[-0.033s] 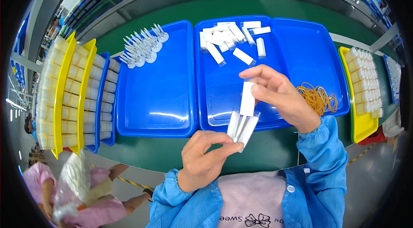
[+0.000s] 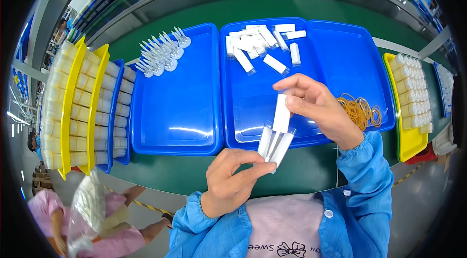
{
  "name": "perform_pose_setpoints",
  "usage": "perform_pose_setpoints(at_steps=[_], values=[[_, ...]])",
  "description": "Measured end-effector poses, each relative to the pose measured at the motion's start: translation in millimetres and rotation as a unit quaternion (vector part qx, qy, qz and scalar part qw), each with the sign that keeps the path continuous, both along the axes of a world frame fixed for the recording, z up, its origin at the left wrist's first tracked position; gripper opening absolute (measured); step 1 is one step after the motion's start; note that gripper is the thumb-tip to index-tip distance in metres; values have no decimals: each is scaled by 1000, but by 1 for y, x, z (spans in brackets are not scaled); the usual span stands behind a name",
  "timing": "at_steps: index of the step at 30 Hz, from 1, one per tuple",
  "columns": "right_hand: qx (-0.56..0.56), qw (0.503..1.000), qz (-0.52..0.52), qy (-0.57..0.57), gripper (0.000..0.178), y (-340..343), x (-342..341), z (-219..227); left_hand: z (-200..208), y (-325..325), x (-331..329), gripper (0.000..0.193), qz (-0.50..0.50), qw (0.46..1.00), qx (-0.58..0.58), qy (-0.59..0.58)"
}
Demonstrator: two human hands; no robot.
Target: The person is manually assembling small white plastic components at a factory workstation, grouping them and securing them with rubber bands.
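My left hand (image 2: pixel 231 173) is closed, thumb and fingertips pinching the lower ends of two slim white packs (image 2: pixel 282 149) in clear plastic wrapping. The packs spread apart in a V. My right hand (image 2: pixel 325 111) pinches a third white pack (image 2: pixel 280 113) between thumb and fingers; its lower end reaches the top of the gap between the other two. All three are held over the front edge of the middle blue tray (image 2: pixel 233 102). Farther back in that tray lies a loose heap of similar white packs (image 2: pixel 253 44).
The left blue tray (image 2: pixel 170 107) holds clear, needle-like plastic pieces (image 2: pixel 160 53). Tan rubber bands (image 2: pixel 357 112) lie in the right blue tray (image 2: pixel 340 53). Stacked trays of banded bundles (image 2: pixel 80 112) stand far left; a yellow tray (image 2: pixel 413 146) of white rolls sits right. A person in pink (image 2: pixel 116 233) is lower left.
Both hands and the packs have shifted very slightly to the right. The person in pink at the lower left has moved a little, with the pale plastic bag.
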State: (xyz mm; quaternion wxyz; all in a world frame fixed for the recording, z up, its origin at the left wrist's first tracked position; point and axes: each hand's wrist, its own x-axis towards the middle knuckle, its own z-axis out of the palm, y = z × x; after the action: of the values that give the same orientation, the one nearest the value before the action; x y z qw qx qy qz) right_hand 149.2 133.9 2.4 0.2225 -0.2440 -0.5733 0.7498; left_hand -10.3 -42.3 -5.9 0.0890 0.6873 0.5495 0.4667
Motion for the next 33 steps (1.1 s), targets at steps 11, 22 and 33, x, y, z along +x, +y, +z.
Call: perform_pose_setpoints(at_steps=[11,22,33], values=[[8,999,-29,-20,26,-11,6,3,6,-4,9,38,-11,1000,-21,-2],[-12,999,-30,15,22,-52,-2,6,-11,-16,15,33,83,995,47,-28],[273,961,-22,-43,31,-43,38,18,-16,12,18,88,-254,568,-402,-672]])
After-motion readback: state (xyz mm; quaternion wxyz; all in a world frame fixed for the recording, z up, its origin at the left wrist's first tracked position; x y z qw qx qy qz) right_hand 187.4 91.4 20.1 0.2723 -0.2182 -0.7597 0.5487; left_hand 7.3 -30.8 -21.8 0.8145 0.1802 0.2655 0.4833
